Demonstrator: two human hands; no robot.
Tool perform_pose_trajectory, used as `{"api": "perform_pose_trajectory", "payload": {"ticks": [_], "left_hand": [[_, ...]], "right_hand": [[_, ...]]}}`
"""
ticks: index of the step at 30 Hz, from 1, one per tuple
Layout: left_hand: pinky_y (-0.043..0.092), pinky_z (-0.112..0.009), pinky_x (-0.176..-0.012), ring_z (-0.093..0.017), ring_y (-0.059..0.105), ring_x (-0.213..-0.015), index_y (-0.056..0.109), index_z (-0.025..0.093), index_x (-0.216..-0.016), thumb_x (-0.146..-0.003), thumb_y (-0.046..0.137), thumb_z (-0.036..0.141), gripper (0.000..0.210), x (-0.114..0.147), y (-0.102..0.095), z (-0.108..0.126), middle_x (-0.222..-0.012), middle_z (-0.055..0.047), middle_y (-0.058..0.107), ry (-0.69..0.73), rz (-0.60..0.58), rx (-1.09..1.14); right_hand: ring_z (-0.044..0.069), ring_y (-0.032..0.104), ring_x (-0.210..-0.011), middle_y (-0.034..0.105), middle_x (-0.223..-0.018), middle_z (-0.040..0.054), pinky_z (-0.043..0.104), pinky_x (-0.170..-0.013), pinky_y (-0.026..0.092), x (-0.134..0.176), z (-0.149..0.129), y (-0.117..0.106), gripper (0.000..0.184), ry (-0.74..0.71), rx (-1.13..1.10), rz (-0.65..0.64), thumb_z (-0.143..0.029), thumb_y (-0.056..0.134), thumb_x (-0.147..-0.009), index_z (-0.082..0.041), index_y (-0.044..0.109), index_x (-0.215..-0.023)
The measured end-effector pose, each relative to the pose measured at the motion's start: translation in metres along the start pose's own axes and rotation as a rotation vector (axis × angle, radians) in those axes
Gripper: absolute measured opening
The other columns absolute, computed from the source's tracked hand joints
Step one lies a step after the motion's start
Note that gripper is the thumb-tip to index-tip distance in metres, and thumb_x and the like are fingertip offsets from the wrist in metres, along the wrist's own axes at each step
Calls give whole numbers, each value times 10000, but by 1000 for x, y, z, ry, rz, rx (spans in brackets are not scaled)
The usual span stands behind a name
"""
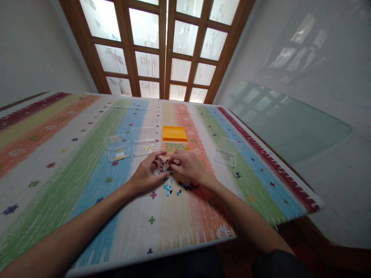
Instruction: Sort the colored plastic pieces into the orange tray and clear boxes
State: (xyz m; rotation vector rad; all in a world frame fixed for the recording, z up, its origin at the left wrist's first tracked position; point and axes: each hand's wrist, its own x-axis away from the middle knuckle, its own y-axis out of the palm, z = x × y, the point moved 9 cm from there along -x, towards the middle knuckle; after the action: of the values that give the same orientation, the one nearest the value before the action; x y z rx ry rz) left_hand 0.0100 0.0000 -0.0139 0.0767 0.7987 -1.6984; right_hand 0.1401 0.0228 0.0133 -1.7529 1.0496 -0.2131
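Observation:
My left hand [149, 172] grips the left side of a small clear plastic box [160, 168], thumb at its near edge and fingers along the far side. Dark brown and blue small pieces lie inside. My right hand [188, 165] bends over the box with its fingertips pinched together at the contents; what they hold, if anything, is hidden. Just in front of the box, loose blue pieces [167, 188] lie on the cloth. More dark pieces [187, 185] are scattered below my right hand.
Behind my hands stands an open orange box [175, 133] with green pieces in it. Left of it are a clear box with pale pieces [145, 148] and another clear box [118, 153]. A clear lidded box [225, 157] sits to the right. Striped cloth [130, 231] covers the table.

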Motion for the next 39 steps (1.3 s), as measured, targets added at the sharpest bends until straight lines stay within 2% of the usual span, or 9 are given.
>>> {"api": "perform_pose_trajectory", "payload": {"ticks": [3,8,10,13,18,20,26,32,39], "left_hand": [[576,-369,-882,-196,703,-911,560,189,-1354,-829,817,302,595,0,0,-1,-1105,-78,717,-3,1,5],[578,-360,-854,-188,693,-874,561,180,-1352,-840,815,327,591,-1,0,-3,-1072,-74,714,-31,15,19],[579,-358,-843,-191,693,-870,563,180,-1351,-842,811,339,588,-1,-1,-3,-1063,-74,713,-41,18,21],[577,-355,-835,-191,692,-865,564,172,-1356,-838,808,331,594,-1,-2,-4,-1061,-77,712,-44,29,9],[572,-358,-845,-193,683,-885,577,181,-1355,-823,802,290,589,-1,-4,-4,-1131,-88,714,-49,38,-29],[569,-352,-821,-197,678,-883,576,180,-1363,-825,801,294,594,0,-3,-5,-1129,-90,718,-58,33,-35],[565,-358,-839,-205,682,-916,584,193,-1355,-817,810,299,594,0,-4,-3,-1179,-101,718,-38,41,-38],[561,-342,-815,-191,678,-861,576,190,-1361,-812,802,282,600,0,-3,-3,-1064,-60,712,-45,37,-16],[559,-338,-810,-194,676,-874,575,183,-1358,-814,792,276,593,-1,-3,-2,-1066,-63,707,-51,34,-17]], "right_hand": [[173,649,-821,746,-889,67,289,-781,467,0,-2,0,136,-13,-34,-10,-110,681,-871,-177,799,-871],[136,590,-712,688,-810,30,262,-699,443,1,-3,-17,90,-27,-89,121,-141,656,-852,-155,744,-868],[116,545,-648,648,-744,-1,249,-655,419,3,-3,-21,66,-29,-120,123,-142,647,-839,-155,708,-861],[100,510,-593,590,-646,-42,233,-612,391,8,-10,-13,34,-80,-190,-39,-140,658,-816,-168,678,-813],[95,508,-573,615,-637,-46,231,-577,362,25,-31,19,61,-190,-203,-457,-189,752,-821,-179,716,-773],[99,493,-566,628,-649,-42,246,-566,343,29,-33,28,78,-193,-142,-527,-215,787,-815,-188,725,-777],[118,527,-608,666,-691,-27,268,-603,369,32,-32,39,84,-207,-89,-554,-180,757,-823,-207,714,-756],[128,547,-634,684,-719,-17,273,-640,408,32,-33,37,79,-184,-72,-521,-134,709,-791,-207,706,-761],[154,604,-724,724,-813,15,286,-706,453,32,-40,37,69,-213,-59,-545,-139,712,-821,-204,721,-799]]}}
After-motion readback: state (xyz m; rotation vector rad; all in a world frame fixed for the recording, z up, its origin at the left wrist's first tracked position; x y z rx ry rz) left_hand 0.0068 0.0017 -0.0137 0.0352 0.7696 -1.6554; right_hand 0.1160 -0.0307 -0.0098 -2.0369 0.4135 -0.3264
